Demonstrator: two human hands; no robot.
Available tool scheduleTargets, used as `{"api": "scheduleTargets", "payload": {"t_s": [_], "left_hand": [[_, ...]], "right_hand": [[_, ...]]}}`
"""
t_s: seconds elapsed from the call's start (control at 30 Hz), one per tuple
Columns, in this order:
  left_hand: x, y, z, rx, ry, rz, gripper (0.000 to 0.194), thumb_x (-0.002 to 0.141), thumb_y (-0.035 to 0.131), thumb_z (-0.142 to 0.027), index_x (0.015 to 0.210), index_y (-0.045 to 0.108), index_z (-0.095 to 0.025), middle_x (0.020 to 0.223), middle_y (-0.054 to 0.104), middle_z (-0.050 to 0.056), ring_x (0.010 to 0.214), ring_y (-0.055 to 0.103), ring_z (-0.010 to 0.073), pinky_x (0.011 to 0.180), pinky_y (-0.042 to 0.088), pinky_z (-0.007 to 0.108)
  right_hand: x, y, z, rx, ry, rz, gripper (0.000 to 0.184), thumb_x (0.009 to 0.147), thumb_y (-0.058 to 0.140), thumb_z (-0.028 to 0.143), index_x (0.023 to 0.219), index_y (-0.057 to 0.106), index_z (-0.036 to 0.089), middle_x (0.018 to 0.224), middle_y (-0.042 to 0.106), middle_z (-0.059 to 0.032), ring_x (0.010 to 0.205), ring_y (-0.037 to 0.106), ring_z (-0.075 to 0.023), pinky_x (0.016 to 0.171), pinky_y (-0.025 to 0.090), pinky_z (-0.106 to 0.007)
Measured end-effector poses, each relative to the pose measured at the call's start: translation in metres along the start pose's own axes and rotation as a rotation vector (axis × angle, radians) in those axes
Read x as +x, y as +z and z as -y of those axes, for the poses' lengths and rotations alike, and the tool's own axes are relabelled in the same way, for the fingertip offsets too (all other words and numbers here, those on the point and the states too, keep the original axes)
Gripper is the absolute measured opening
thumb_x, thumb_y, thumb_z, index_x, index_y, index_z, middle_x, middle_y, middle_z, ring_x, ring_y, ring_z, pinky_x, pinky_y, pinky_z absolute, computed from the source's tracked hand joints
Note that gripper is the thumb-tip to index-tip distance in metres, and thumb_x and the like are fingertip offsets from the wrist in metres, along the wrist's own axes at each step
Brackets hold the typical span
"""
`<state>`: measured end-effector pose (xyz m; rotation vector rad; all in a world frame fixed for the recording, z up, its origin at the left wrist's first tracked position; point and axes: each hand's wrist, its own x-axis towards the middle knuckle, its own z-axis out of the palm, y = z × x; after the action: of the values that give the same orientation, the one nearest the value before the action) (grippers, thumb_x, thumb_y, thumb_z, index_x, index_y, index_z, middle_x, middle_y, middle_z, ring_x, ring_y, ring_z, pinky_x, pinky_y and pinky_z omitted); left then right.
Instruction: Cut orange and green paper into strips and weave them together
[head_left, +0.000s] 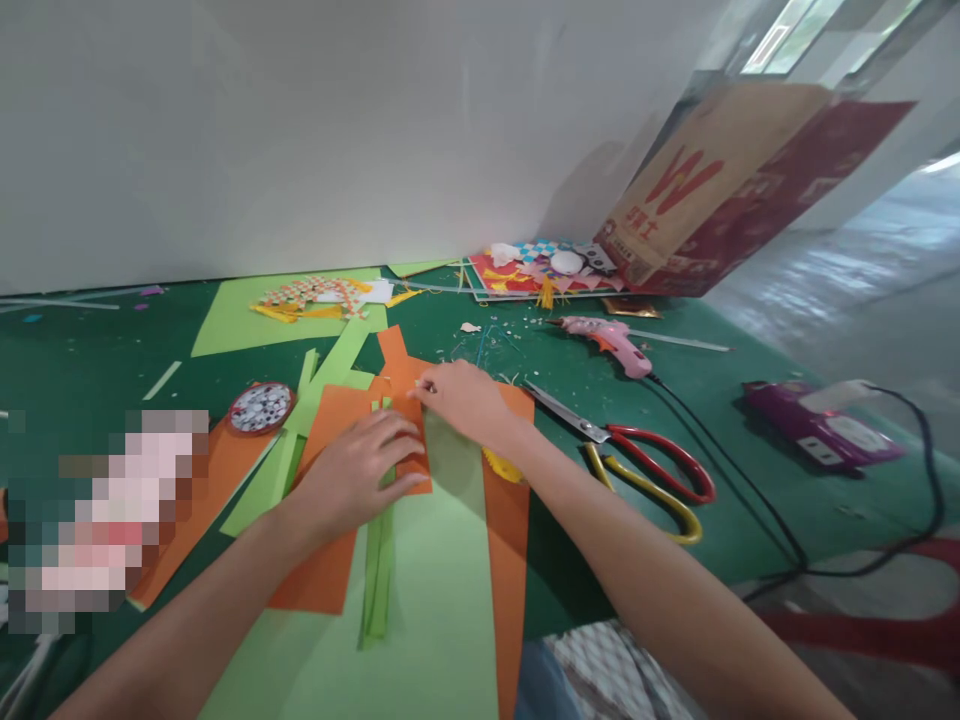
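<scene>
My left hand [356, 470] lies palm down with its fingers stretched over a piece of orange paper [416, 475] and narrow green paper strips [377, 585]. Close by, my right hand [469, 405] has its thumb and forefinger pinched together at the upper edge of that orange paper; the fingertips partly hide the spot. Both hands work above a large light green sheet [442, 610], which overlaps a longer orange sheet [514, 540]. A bit of yellow material [502, 466] shows under my right wrist.
Right of my hands lie scissors [600, 433] with red and yellow handles, a pink glue gun [611, 340] with its cord, and a purple power box [825, 430]. A paper bag [705, 190] stands behind. Leftward are a round tin [260, 408] and paper offcuts.
</scene>
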<state>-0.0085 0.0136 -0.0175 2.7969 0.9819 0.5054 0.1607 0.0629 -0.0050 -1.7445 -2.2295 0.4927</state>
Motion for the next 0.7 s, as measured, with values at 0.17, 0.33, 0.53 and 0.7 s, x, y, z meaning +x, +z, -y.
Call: {"api": "scheduleTargets", "payload": {"t_s": [0.17, 0.33, 0.53, 0.7], "left_hand": [[-0.001, 0.003, 0.004, 0.022, 0.000, 0.055, 0.030, 0.090, 0.047, -0.037, 0.106, 0.064, -0.018, 0.118, 0.064, 0.008, 0.115, 0.055, 0.0222, 0.100, 0.043, 0.038], [0.000, -0.003, 0.002, 0.024, -0.001, 0.109, 0.030, 0.091, 0.048, -0.035, 0.110, 0.063, -0.018, 0.124, 0.061, 0.007, 0.118, 0.054, 0.0212, 0.102, 0.042, 0.039], [-0.003, 0.000, 0.007, 0.032, 0.053, 0.075, 0.031, 0.095, 0.039, -0.028, 0.106, 0.067, -0.020, 0.121, 0.063, 0.005, 0.117, 0.056, 0.0186, 0.103, 0.043, 0.038], [-0.004, 0.003, 0.013, 0.017, 0.083, 0.075, 0.034, 0.095, 0.035, -0.018, 0.112, 0.065, -0.021, 0.123, 0.062, 0.002, 0.119, 0.054, 0.0157, 0.104, 0.042, 0.036]], "right_hand": [[-0.001, -0.004, 0.001, -0.122, 0.032, -0.039, 0.024, 0.086, 0.052, 0.036, 0.080, 0.066, 0.018, 0.081, 0.068, -0.0126, 0.077, 0.062, -0.0243, 0.060, 0.038, -0.031], [-0.022, -0.024, 0.000, -0.178, 0.114, -0.174, 0.021, 0.089, 0.045, 0.033, 0.085, 0.062, 0.021, 0.081, 0.067, -0.0075, 0.074, 0.062, -0.0220, 0.058, 0.036, -0.029], [-0.062, -0.015, -0.002, -0.367, 0.108, -0.124, 0.028, 0.087, 0.051, 0.032, 0.108, 0.053, 0.013, 0.099, 0.061, -0.0139, 0.091, 0.059, -0.0266, 0.062, 0.039, -0.029], [-0.068, -0.007, -0.007, -0.337, 0.122, -0.103, 0.034, 0.088, 0.042, 0.018, 0.121, 0.047, 0.016, 0.104, 0.059, -0.0127, 0.090, 0.060, -0.0248, 0.059, 0.041, -0.028]]}}
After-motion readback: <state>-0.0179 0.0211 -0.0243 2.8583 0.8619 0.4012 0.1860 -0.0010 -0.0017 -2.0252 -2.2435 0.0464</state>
